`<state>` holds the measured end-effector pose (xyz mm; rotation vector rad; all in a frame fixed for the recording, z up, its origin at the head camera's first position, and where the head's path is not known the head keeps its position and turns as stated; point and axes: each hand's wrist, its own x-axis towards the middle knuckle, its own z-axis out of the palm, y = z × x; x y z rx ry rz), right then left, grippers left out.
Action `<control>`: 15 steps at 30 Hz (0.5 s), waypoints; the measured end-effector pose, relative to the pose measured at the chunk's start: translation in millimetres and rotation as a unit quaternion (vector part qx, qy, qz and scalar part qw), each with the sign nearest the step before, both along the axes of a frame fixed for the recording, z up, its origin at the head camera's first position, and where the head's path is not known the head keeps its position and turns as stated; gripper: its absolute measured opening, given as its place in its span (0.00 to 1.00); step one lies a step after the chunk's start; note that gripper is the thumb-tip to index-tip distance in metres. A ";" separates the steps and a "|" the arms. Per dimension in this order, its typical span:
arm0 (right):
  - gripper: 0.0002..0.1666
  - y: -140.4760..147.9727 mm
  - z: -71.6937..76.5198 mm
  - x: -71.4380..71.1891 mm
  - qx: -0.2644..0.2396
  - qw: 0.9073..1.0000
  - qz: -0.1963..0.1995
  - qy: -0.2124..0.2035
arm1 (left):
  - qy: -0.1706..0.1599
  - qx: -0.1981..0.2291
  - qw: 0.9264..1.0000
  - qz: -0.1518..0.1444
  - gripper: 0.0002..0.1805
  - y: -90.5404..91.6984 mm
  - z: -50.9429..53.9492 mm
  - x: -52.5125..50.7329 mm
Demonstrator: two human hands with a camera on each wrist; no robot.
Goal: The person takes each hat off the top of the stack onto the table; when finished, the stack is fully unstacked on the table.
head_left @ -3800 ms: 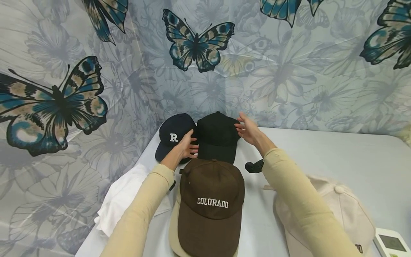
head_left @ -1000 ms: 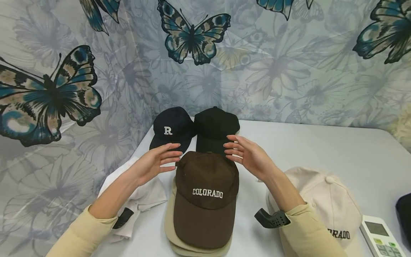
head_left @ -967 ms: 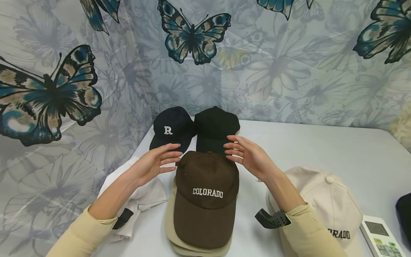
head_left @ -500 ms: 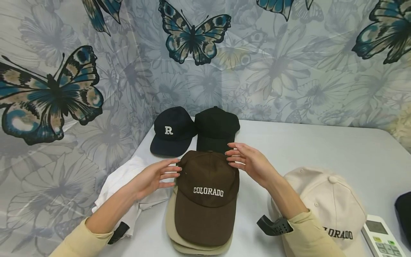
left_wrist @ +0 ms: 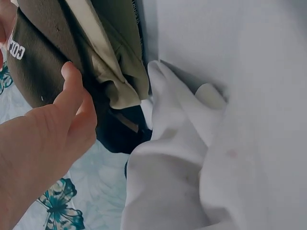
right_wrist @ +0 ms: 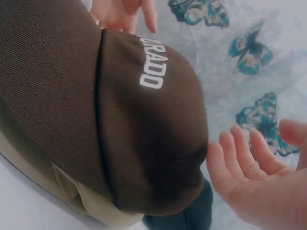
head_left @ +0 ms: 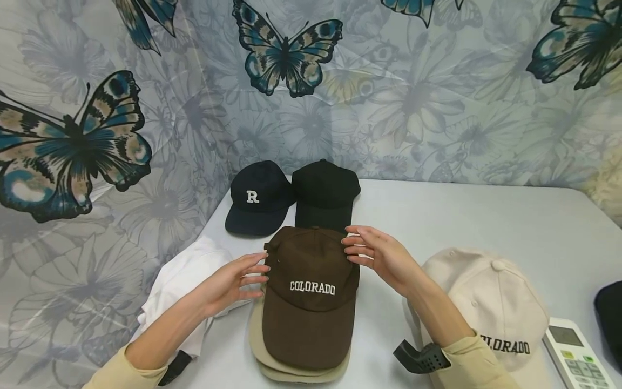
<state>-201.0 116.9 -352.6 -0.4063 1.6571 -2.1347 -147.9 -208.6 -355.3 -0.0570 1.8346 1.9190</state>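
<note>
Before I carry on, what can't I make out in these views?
Tan caps: their fronts and exact number, head view; covered by the brown cap.
Black cap: front edge of its brim, head view; behind the brown cap.
Cream cap: start of its lettering, head view; hidden by the right arm's sleeve.
Remote: lower end, head view; cut off by the bottom edge.
Black object: what it is, head view; cut off by the right edge.

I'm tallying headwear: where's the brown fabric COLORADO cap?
In the head view, the brown cap sits low near centre, atop beige fabric caps, between left hand and right hand.
</note>
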 end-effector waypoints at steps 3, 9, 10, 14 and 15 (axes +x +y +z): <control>0.18 0.7 -0.8 0.1 -0.007 1.000 0.001 0.003 | -0.001 0.009 1.000 0.007 0.37 -2.3 -3.6 3.9; 0.17 3.0 -6.1 -3.8 -0.015 1.000 -0.010 -0.008 | -0.011 0.020 1.000 0.014 0.38 -4.7 -10.7 11.9; 0.18 3.4 -7.2 -4.5 -0.014 1.000 -0.011 -0.009 | -0.013 0.020 1.000 0.016 0.38 -4.7 -12.0 13.0; 0.23 5.0 -11.4 -5.8 -0.004 1.000 -0.010 -0.012 | -0.023 0.016 0.999 0.025 0.38 -3.8 -16.8 17.5; 0.24 5.3 -12.5 -5.9 -0.002 1.000 -0.007 -0.012 | -0.026 0.017 0.999 0.027 0.38 -3.5 -18.0 18.4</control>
